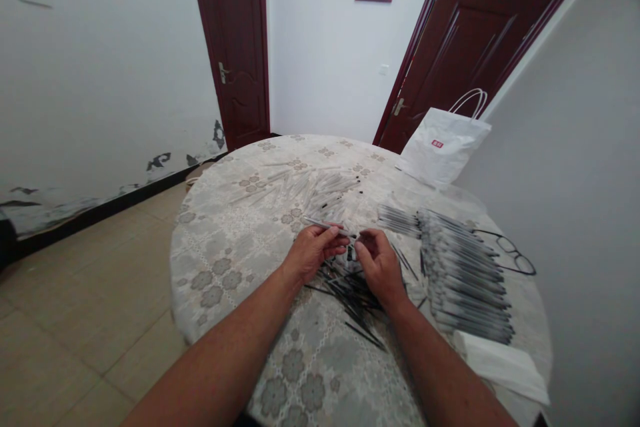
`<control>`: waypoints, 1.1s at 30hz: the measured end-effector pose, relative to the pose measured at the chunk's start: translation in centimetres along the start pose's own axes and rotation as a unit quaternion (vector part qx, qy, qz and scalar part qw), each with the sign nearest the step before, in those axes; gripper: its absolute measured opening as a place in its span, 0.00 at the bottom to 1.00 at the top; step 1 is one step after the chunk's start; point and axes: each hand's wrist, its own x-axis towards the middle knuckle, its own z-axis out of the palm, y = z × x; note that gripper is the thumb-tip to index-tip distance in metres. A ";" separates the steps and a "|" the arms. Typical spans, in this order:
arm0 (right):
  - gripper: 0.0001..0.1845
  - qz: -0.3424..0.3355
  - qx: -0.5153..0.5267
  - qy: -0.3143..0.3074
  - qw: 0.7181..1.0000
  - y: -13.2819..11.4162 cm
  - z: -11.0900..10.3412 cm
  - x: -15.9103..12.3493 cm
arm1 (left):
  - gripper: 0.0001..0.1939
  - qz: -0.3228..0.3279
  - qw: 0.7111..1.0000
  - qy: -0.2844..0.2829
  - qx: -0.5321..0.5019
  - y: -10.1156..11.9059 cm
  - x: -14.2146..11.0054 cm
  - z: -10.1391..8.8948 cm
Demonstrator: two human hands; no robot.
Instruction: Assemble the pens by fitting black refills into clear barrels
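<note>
Near the black rods (pixel 354 301), a pen (pixel 319 222) gripped by the left hand (pixel 313 250) could be dropped if loosened; right hand (pixel 382 268): hold unclear.

Your two bare forearms (pixel 225 350) stretch forward and converge, your left grip (pixel 314 251) set in a pinch, your right grip (pixel 379 263) curled just beside it.

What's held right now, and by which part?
The left hand pinches a slim pale pen-like tube near its middle; whether the right hand grips it too is unclear.
</note>
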 end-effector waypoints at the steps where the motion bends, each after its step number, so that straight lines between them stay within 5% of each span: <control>1: 0.16 -0.008 -0.009 0.000 1.000 -0.1 0.0 0.0 | 0.15 -0.001 1.000 -0.001 -0.001 0.0 0.0 0.0; 4: 0.11 -0.019 -0.046 -0.020 0.999 -0.4 -0.1 0.0 | 0.15 -0.009 1.000 -0.009 0.000 0.0 -0.1 0.1; 10: 0.23 -0.012 -0.059 -0.044 0.997 -0.6 -0.4 -0.1 | 0.16 -0.021 0.999 -0.031 0.004 0.0 -0.3 0.2; 15: 0.12 -0.024 -0.044 -0.007 0.999 -0.5 -0.5 -0.2 | 0.16 -0.007 1.000 -0.025 0.000 -0.1 -0.2 0.0; 19: 0.10 -0.042 -0.072 -0.027 0.996 -0.6 -0.5 -0.1 | 0.15 -0.013 0.999 -0.031 0.002 -0.1 -0.2 0.1; 24: 0.20 -0.034 -0.076 -0.041 0.996 -0.3 -0.5 -0.3 | 0.16 -0.026 0.999 -0.028 0.001 0.0 -0.4 0.3; 33: 0.10 -0.079 -0.090 -0.034 0.992 -1.0 -0.7 -0.2 | 0.17 -0.016 0.999 -0.034 0.000 0.1 -0.4 0.2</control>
